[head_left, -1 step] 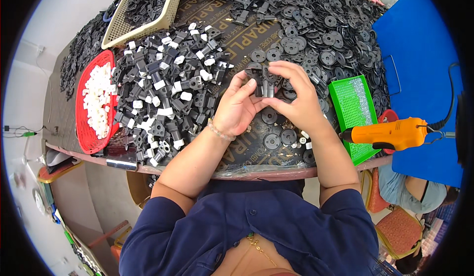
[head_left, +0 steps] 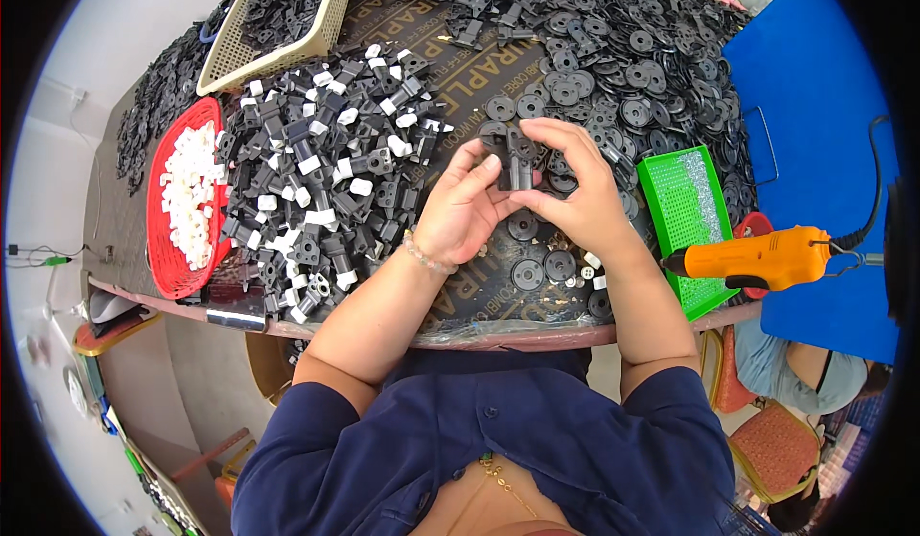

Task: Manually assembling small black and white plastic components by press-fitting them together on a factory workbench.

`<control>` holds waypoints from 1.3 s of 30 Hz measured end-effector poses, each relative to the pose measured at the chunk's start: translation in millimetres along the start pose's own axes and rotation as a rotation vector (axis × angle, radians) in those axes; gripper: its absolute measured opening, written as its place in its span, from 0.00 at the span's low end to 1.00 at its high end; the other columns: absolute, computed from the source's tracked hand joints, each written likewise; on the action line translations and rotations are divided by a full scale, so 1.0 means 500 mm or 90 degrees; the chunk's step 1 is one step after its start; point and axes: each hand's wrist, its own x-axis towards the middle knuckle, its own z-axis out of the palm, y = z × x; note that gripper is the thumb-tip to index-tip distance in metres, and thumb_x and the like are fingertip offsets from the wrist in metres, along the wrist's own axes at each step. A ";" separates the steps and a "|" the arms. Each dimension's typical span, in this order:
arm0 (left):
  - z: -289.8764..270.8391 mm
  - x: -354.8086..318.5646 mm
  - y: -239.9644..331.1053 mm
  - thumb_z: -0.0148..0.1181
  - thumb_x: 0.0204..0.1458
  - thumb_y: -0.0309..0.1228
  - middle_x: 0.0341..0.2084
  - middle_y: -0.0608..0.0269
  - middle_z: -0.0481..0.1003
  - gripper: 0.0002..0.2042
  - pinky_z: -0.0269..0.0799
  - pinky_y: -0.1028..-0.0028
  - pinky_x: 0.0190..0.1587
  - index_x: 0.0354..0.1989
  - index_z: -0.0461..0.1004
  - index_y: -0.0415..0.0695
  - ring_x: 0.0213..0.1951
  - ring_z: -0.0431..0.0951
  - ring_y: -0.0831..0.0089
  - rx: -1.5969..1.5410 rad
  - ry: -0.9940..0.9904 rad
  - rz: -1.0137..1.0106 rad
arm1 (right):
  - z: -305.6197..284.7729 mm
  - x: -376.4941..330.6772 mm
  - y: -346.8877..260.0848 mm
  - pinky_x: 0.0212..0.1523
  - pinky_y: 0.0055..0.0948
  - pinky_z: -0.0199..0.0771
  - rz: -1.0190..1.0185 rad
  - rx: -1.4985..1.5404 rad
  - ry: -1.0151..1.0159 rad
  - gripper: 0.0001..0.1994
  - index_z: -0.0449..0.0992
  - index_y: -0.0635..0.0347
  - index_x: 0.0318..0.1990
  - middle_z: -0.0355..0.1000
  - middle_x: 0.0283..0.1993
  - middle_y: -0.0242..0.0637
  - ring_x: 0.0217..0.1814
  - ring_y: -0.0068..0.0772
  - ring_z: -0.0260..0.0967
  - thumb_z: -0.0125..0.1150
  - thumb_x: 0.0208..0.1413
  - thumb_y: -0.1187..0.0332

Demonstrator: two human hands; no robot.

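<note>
My left hand (head_left: 465,212) and my right hand (head_left: 578,196) meet over the middle of the table, and together they grip a small black plastic part (head_left: 518,156) between the fingertips. A bead bracelet sits on my left wrist. To the left of my hands lies a heap of black parts with white inserts (head_left: 326,172). Loose black round discs (head_left: 529,273) lie on the table under my hands. A large pile of the same discs (head_left: 623,67) spreads behind my right hand.
A red tray of small white pieces (head_left: 156,239) sits at the left edge, and a beige basket (head_left: 337,0) of black parts stands behind it. At my right are a green tray (head_left: 661,201), an orange power screwdriver (head_left: 757,256) and a blue board (head_left: 815,134). Another person (head_left: 795,368) sits at lower right.
</note>
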 end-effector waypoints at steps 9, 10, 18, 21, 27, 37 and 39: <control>-0.008 -0.005 -0.009 0.57 0.62 0.30 0.51 0.56 0.73 0.14 0.80 0.60 0.50 0.55 0.68 0.46 0.51 0.78 0.55 -0.067 -0.010 -0.022 | 0.013 -0.003 0.009 0.62 0.42 0.66 -0.097 -0.103 -0.015 0.29 0.76 0.60 0.51 0.72 0.57 0.40 0.61 0.45 0.67 0.76 0.34 0.71; -0.006 -0.005 -0.008 0.56 0.62 0.30 0.51 0.56 0.74 0.14 0.80 0.60 0.50 0.55 0.68 0.44 0.51 0.78 0.55 -0.058 -0.014 -0.018 | 0.012 -0.003 0.006 0.62 0.42 0.66 -0.097 -0.102 -0.015 0.29 0.76 0.60 0.51 0.72 0.57 0.40 0.61 0.45 0.67 0.76 0.34 0.71; -0.004 -0.009 -0.001 0.55 0.63 0.32 0.47 0.55 0.77 0.16 0.79 0.63 0.51 0.57 0.69 0.41 0.50 0.79 0.59 -0.032 -0.026 -0.021 | 0.017 -0.002 0.004 0.59 0.42 0.68 -0.046 -0.024 0.022 0.28 0.76 0.61 0.49 0.72 0.56 0.41 0.58 0.46 0.69 0.76 0.34 0.70; -0.005 -0.007 -0.005 0.55 0.64 0.32 0.47 0.55 0.77 0.16 0.79 0.64 0.51 0.57 0.69 0.41 0.50 0.79 0.59 -0.023 -0.023 -0.016 | 0.018 -0.003 0.007 0.59 0.42 0.68 -0.106 -0.097 0.007 0.28 0.76 0.61 0.50 0.72 0.56 0.41 0.58 0.46 0.69 0.77 0.34 0.70; 0.018 -0.019 -0.005 0.53 0.64 0.29 0.48 0.55 0.76 0.15 0.79 0.65 0.50 0.58 0.69 0.38 0.49 0.79 0.62 0.010 -0.024 0.013 | 0.014 -0.007 0.004 0.59 0.41 0.68 -0.131 -0.194 0.014 0.28 0.76 0.61 0.49 0.73 0.55 0.41 0.59 0.46 0.69 0.77 0.35 0.70; 0.011 -0.024 -0.004 0.61 0.58 0.23 0.40 0.59 0.79 0.13 0.78 0.77 0.43 0.50 0.72 0.31 0.40 0.82 0.73 0.500 -0.017 0.143 | -0.045 -0.004 0.039 0.54 0.26 0.69 0.268 0.228 -0.145 0.10 0.77 0.69 0.43 0.72 0.48 0.35 0.51 0.26 0.70 0.65 0.56 0.72; 0.024 -0.029 0.009 0.62 0.57 0.22 0.36 0.59 0.79 0.11 0.78 0.78 0.38 0.47 0.74 0.32 0.37 0.83 0.74 0.739 0.004 0.217 | -0.038 -0.007 0.041 0.48 0.21 0.69 0.314 0.248 -0.136 0.08 0.76 0.69 0.41 0.70 0.43 0.30 0.47 0.18 0.68 0.64 0.57 0.73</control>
